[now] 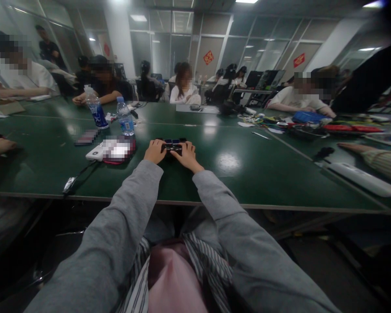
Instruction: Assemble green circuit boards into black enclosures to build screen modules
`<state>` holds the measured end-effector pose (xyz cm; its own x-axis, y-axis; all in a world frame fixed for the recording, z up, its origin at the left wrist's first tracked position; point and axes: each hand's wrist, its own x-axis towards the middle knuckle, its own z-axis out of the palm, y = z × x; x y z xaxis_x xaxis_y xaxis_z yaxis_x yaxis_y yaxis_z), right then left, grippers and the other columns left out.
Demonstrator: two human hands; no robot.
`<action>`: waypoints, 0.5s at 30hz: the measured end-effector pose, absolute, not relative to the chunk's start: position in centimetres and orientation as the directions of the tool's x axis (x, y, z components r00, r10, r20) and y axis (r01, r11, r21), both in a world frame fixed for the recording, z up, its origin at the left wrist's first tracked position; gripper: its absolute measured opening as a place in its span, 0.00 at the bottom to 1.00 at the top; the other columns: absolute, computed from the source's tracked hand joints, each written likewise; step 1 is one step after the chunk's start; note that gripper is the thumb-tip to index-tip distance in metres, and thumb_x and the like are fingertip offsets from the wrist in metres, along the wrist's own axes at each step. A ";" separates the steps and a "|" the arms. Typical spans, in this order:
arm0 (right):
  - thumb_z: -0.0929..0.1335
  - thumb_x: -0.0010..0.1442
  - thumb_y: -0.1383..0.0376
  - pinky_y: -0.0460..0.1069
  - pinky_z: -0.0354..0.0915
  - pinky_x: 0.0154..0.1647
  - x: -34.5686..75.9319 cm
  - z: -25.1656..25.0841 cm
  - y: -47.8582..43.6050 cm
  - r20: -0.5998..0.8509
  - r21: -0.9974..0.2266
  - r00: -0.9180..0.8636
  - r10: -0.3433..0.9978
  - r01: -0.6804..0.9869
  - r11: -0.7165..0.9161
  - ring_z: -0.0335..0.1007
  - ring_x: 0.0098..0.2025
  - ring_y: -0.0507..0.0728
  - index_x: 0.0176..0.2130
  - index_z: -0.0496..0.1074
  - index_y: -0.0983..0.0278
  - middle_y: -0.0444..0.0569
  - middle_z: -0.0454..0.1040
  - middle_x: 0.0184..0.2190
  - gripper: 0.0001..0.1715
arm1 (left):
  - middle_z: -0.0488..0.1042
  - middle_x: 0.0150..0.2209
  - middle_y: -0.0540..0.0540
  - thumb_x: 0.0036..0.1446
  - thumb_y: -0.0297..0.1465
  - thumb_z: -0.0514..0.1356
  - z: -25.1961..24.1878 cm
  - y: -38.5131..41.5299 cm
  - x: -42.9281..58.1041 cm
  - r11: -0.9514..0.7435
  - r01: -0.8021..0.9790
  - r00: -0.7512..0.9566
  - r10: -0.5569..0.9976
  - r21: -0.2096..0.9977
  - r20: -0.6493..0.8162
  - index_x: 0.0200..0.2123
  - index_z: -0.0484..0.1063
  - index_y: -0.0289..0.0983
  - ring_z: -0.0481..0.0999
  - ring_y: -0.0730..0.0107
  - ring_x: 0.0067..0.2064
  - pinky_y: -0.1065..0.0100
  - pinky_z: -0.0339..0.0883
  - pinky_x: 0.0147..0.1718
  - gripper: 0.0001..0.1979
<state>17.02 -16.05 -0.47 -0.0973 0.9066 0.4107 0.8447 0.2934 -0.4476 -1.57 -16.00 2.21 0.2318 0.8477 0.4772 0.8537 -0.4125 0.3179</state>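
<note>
Green table (pixel 247 182) stretches ahead of me; a water bottle (pixel 125 118) stands beyond and left of my left hand (pixel 154 151), whose curled fingers clasp the small black device (pixel 172 147) lying between it and my right hand (pixel 188 157), curled likewise on its other end

Both arms were stretched forward in grey sleeves, left hand (pixel 154 151) and right hand (pixel 186 155) close together, fingers curled in, gripping.

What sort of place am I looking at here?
Likely a shared office workroom: a long green table with people seated around it, glass partitions behind, and the left hand and right hand holding a small dark device.
</note>
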 end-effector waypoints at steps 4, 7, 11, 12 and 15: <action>0.62 0.59 0.39 0.66 0.62 0.54 17.0 -0.6 -15.9 0.421 -0.439 -0.090 0.902 0.851 0.289 0.50 0.59 0.71 0.59 0.61 0.61 0.59 0.52 0.60 0.39 | 0.68 0.53 0.40 0.60 0.30 0.55 2.0 -15.9 -1.7 -0.429 0.846 0.239 0.836 0.318 0.495 0.49 0.69 0.38 0.62 0.54 0.56 0.54 0.65 0.54 0.14; 0.62 0.59 0.39 0.66 0.62 0.54 17.0 -0.6 -16.0 0.408 -0.440 -0.086 0.909 0.854 0.278 0.51 0.59 0.71 0.59 0.61 0.60 0.59 0.52 0.61 0.39 | 0.69 0.52 0.40 0.59 0.30 0.55 1.7 -15.5 -1.7 -0.448 0.837 0.250 0.823 0.315 0.510 0.49 0.69 0.37 0.62 0.54 0.56 0.54 0.64 0.55 0.14; 0.61 0.61 0.40 0.68 0.54 0.60 16.8 -0.6 -16.3 0.418 -0.421 -0.073 0.906 0.868 0.264 0.45 0.64 0.70 0.62 0.59 0.55 0.55 0.50 0.64 0.37 | 0.70 0.51 0.39 0.58 0.27 0.55 1.2 -14.6 -1.7 -0.478 0.820 0.265 0.805 0.315 0.531 0.48 0.69 0.36 0.63 0.56 0.56 0.53 0.58 0.60 0.14; 0.60 0.62 0.41 0.68 0.50 0.62 16.8 -0.6 -16.4 0.423 -0.407 -0.089 0.902 0.871 0.277 0.42 0.66 0.69 0.63 0.58 0.54 0.54 0.49 0.65 0.37 | 0.70 0.51 0.39 0.58 0.27 0.54 1.1 -14.5 -1.7 -0.481 0.816 0.264 0.804 0.321 0.533 0.48 0.69 0.36 0.63 0.56 0.57 0.53 0.57 0.60 0.14; 0.61 0.63 0.43 0.66 0.45 0.65 16.7 -0.5 -16.6 0.421 -0.363 -0.168 0.891 0.869 0.335 0.36 0.68 0.66 0.64 0.56 0.56 0.51 0.47 0.67 0.37 | 0.70 0.51 0.39 0.57 0.26 0.54 1.0 -14.3 -1.7 -0.475 0.811 0.247 0.808 0.343 0.536 0.47 0.69 0.36 0.63 0.57 0.57 0.53 0.58 0.60 0.14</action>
